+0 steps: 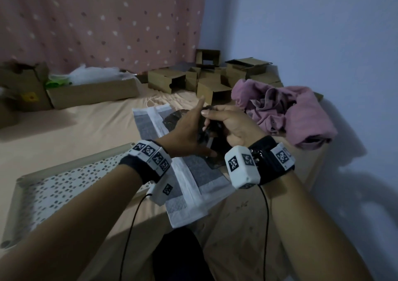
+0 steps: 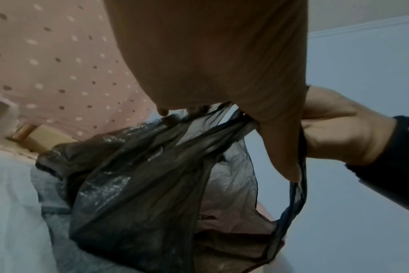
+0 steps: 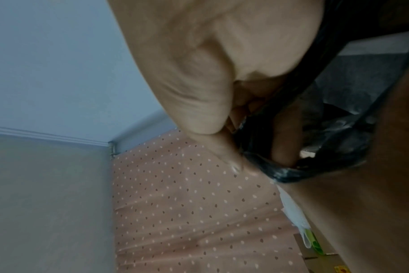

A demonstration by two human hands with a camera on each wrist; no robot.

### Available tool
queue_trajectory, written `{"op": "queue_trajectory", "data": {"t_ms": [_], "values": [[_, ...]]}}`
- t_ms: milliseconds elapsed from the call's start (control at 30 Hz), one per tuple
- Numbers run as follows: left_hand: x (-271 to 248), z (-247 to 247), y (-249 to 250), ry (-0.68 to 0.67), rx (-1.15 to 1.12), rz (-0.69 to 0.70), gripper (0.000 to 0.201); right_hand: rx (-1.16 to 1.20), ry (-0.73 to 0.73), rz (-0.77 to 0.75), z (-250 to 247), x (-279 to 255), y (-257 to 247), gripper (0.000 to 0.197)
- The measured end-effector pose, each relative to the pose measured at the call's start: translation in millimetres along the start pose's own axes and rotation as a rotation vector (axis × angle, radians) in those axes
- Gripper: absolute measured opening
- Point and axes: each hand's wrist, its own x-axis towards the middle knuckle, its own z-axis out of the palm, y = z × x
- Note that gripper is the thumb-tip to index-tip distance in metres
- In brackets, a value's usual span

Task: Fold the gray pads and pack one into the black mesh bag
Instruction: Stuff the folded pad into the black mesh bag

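Both hands meet over the bed in the head view and hold up a thin black bag. My right hand pinches one of the bag's handles between thumb and curled fingers; the right wrist view shows the black bag handle in that pinch. My left hand has straight fingers pushed into the bag's mouth, thumb spread. In the left wrist view the black bag hangs below the palm. Under the hands lie gray pads with white borders: a near pad and a far pad, both flat on the sheet.
A crumpled mauve cloth lies right of the hands, by the blue wall. Cardboard boxes are stacked at the back, a long open box at back left. A perforated plastic tray sits at front left.
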Motion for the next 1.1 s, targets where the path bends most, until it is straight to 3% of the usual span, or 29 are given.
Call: {"op": "queue_trajectory", "data": {"t_ms": [67,133,233,267,333,500,567,633,733,800,900,967,1100], "values": [[8,1,5,-0.040,-0.100,-0.075,0.088,-0.001,0.043,0.011,1,0,-2,0.022],[14,4,6,-0.010,-0.023,-0.103,0.037,0.060,0.147,0.025,-1,1,-4,0.019],[11,18,3,0.109,-0.115,-0.170,0.017,0.267,0.212,0.047,-9,2,-8,0.012],[10,21,1,0.147,-0.228,-0.227,0.014,0.325,0.211,0.049,-13,2,-9,0.009],[6,24,0,0.228,-0.451,-0.325,0.026,0.348,0.199,0.042,-22,0,-12,0.011],[9,25,26,0.356,-0.802,-0.322,0.032,0.365,0.150,0.045,-28,-2,-11,0.031],[12,30,29,0.353,-0.794,-0.226,0.056,0.394,0.124,0.056,-26,1,-8,0.046],[13,39,26,0.264,-0.750,-0.131,0.085,0.421,0.093,0.100,-25,5,-3,0.054],[14,51,26,0.172,-0.707,-0.138,0.111,0.446,0.057,0.173,-26,10,6,0.058],[15,57,24,0.252,-0.730,-0.197,0.100,0.462,0.073,0.189,-27,12,8,0.059],[17,55,21,0.337,-0.826,-0.224,0.061,0.489,0.087,0.144,-30,12,10,0.056],[17,52,20,0.345,-0.860,-0.222,0.040,0.515,0.087,0.118,-32,11,11,0.052],[16,48,18,0.282,-0.920,-0.306,0.018,0.486,0.088,0.104,-33,8,10,0.047]]}}
